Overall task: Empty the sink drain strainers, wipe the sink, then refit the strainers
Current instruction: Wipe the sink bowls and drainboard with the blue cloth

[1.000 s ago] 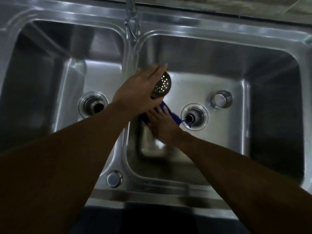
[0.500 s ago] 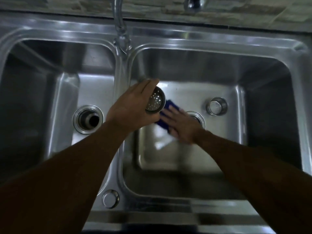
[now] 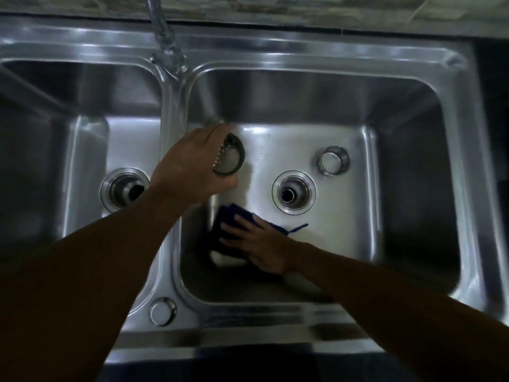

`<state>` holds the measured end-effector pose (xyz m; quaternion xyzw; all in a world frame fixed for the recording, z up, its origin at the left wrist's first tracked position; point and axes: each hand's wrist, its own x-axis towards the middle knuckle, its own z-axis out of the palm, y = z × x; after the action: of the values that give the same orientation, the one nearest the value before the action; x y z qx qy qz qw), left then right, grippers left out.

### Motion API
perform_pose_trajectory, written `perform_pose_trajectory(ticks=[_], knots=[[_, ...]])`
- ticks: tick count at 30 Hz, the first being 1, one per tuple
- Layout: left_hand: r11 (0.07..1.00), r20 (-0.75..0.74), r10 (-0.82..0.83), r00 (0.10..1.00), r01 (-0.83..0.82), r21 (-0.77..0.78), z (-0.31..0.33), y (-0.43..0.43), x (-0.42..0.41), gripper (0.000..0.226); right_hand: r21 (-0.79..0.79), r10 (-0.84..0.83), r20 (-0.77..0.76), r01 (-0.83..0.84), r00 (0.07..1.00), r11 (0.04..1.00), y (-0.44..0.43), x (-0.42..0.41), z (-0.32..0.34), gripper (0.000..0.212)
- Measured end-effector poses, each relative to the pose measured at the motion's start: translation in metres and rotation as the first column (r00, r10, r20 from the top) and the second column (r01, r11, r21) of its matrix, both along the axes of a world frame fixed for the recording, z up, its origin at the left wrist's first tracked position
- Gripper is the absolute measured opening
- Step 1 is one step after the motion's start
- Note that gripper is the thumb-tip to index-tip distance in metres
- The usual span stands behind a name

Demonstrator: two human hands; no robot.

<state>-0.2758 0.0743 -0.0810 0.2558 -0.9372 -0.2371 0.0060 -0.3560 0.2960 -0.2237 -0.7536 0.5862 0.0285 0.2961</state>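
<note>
Wiping step. Left of centre, an open drain [image 3: 124, 188]; at centre, a strainer [image 3: 230, 158] is gripped by the left hand [image 3: 192, 169]. Lower centre, a blue cloth [image 3: 228, 230] is pressed flat under the right hand [image 3: 259, 244]. Next, the remaining sink [image 3: 316, 139] floor would be wiped.

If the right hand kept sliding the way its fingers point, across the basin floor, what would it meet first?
The right hand, flat on the blue cloth, points toward the divider-side wall of the right basin. It would likely meet that wall first; the held strainer seems higher up, though depth is unclear.
</note>
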Motion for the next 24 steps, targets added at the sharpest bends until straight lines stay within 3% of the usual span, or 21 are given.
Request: perform_pose_trajectory(ticks=[5, 7, 10, 13, 19, 22, 24], knots=[[1.0, 0.052, -0.017, 0.999, 0.018, -0.022, 0.007, 0.002, -0.001, 0.093, 0.03, 0.131, -0.166, -0.128, 0.977, 0.991, 0.076, -0.079, 0.017, 0.068], [0.999, 0.043, -0.021, 0.999, 0.022, -0.033, 0.008, 0.002, -0.001, 0.09, 0.006, 0.05, -0.287, -0.051, 0.957, 0.999, 0.105, -0.115, 0.023, 0.079], [0.999, 0.023, -0.029, 0.999, 0.03, -0.036, 0.007, 0.002, -0.001, 0.087, -0.028, -0.111, -0.368, 0.109, 0.923, 0.994, 0.134, -0.137, 0.025, 0.08], [0.998, 0.017, -0.053, 0.998, 0.054, -0.037, 0.004, 0.0, -0.001, 0.087, -0.005, -0.12, -0.43, 0.131, 0.895, 0.991, 0.135, -0.123, 0.017, 0.076], [0.994, 0.032, -0.088, 0.996, 0.09, -0.067, -0.001, -0.003, 0.0, 0.087, -0.081, 0.18, -0.378, -0.226, 0.908, 0.971, 0.084, -0.091, 0.007, 0.067], [0.992, 0.029, -0.098, 0.995, 0.1, -0.073, -0.004, -0.004, 0.0, 0.086, -0.118, 0.154, -0.319, -0.2, 0.935, 0.973, 0.054, -0.057, 0.013, 0.061], [0.993, 0.03, -0.092, 0.995, 0.093, -0.067, -0.004, -0.004, 0.001, 0.087, -0.117, 0.05, -0.226, -0.078, 0.973, 0.99, 0.038, -0.039, 0.018, 0.062]])
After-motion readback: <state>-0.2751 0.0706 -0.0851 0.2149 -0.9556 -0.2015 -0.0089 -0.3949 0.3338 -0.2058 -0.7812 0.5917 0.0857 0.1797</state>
